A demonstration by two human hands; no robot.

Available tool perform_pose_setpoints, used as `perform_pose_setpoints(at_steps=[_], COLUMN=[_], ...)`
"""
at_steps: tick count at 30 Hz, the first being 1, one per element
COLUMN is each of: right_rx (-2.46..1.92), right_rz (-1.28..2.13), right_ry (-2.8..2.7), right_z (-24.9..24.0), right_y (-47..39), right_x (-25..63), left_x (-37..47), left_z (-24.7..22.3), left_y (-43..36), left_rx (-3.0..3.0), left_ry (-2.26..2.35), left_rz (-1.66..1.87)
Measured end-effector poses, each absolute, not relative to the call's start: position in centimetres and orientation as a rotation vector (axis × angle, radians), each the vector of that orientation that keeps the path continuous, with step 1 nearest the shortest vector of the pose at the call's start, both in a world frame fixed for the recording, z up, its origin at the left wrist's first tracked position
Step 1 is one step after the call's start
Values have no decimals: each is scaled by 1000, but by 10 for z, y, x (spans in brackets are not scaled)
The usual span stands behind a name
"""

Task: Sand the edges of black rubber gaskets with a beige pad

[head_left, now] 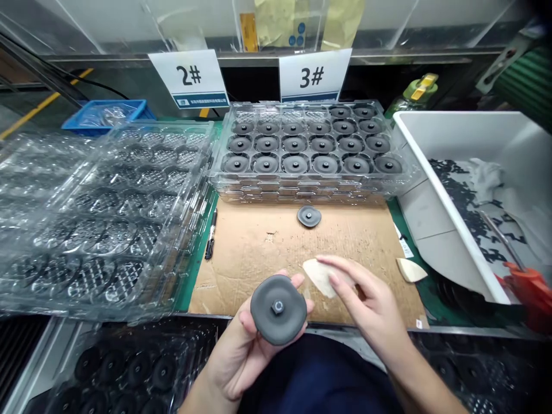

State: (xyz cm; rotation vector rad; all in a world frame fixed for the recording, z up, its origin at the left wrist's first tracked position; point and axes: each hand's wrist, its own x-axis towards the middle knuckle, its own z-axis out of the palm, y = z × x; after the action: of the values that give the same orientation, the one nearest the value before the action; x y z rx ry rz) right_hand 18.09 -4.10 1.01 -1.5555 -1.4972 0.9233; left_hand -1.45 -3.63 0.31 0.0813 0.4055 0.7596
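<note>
My left hand (241, 351) is closed around the edge of a black rubber disc (263, 313), which faces up with a hex metal nut (277, 306) at its centre. Between the thumb and fingers of my right hand (371, 305) is a cream-coloured wedge sponge (318, 277), just right of the disc and apart from it. Another black disc (305, 219) lies alone on the cardboard sheet (245, 247). Beyond it stands a stack of clear plastic trays (302, 185), the top one holding rows of similar discs.
Empty clear trays (142, 218) are stacked at the left. A marker pen (211, 236) lies on the cardboard's left edge. At the right are a second sponge (410, 270) and a white bin (448, 207) with black scraps and a red-handled tool (524, 282). A blue basket (144, 109) stands behind.
</note>
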Motion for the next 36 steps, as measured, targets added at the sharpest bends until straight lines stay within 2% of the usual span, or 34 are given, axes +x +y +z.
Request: perform_pose_setpoints(at_steps=[5,8,13,17,19,23,27,32,34,36], right_rx=[-1680,-1716,-1692,-1262,-1128,-1350,-1214,-1422,-1351,-1319], right_rz=[1260,1264,948,556,551,605,401,54,172,454], right_ry=[-1315,-1319,-1262,-1718,-1957,-2124,-1958,-1708,-1665,-1627], right_z=[-37,-46,-3,43,54,61,56,40,36,34], right_y=[-79,-87,-76,-62,-54,-42,-50,-83,-90,-89], right_x=[189,199,219,213,213,223,210,180,181,191], left_x=[-9,-1,19,34,38,41,50,57,56,53], left_z=[-1,2,11,11,9,9,15,19,21,23], left_y=[-35,-32,-31,-38,-41,-43,-41,-37,-36,-36], left_rx=[77,95,150,188,203,235,243,310,308,317], left_ry=[406,408,456,548,598,657,618,711,694,645], left_rz=[754,721,610,589,618,657,685,892,928,945])
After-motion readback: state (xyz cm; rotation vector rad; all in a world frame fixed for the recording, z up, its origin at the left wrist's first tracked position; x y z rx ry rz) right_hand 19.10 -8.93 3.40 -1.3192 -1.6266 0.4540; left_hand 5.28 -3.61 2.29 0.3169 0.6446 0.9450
